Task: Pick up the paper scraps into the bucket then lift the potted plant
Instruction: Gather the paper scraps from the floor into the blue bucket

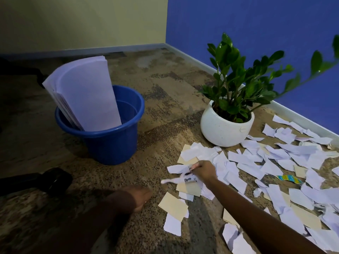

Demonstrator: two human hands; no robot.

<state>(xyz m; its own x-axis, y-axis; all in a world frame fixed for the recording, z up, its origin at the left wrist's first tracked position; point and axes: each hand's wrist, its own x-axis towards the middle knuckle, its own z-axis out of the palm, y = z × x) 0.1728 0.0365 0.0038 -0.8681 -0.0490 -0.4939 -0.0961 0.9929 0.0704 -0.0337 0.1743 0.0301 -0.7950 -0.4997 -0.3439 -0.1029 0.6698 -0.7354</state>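
A blue bucket (110, 142) stands on the carpet at centre left with a curled stack of white sheets (86, 94) leaning inside it. To its right a green plant in a round white pot (223, 129) sits near the blue wall. Several white and cream paper scraps (275, 171) lie spread over the floor from the pot toward the lower right. My right hand (202, 171) reaches into the left end of the pile and grips a few crumpled scraps (185, 179). My left hand (139, 197) rests flat on the carpet, fingers straight, holding nothing.
A dark chair base with a caster (55, 180) lies at the left, close to my left hand. The blue wall and its skirting (293, 114) run behind the plant and scraps. A striped coloured scrap (289, 177) lies among the white ones.
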